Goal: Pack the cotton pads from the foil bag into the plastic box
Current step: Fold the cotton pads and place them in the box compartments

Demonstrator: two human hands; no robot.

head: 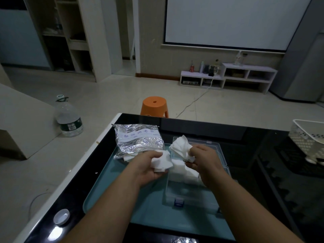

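At plastic box point(191, 192): cotton pads point(179, 148) (bunched) within left hand point(147, 168), right hand point(205, 162) grip.

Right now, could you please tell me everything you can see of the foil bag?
The foil bag is crinkled, shiny silver, with a white printed band across it and shell-like outlines below. It lies flat at the far left corner of the teal tray, left of the plastic box. Its open end faces the person, and white cotton pads spill from it. The left hand holds pads just before that opening; whether it touches the bag I cannot tell.
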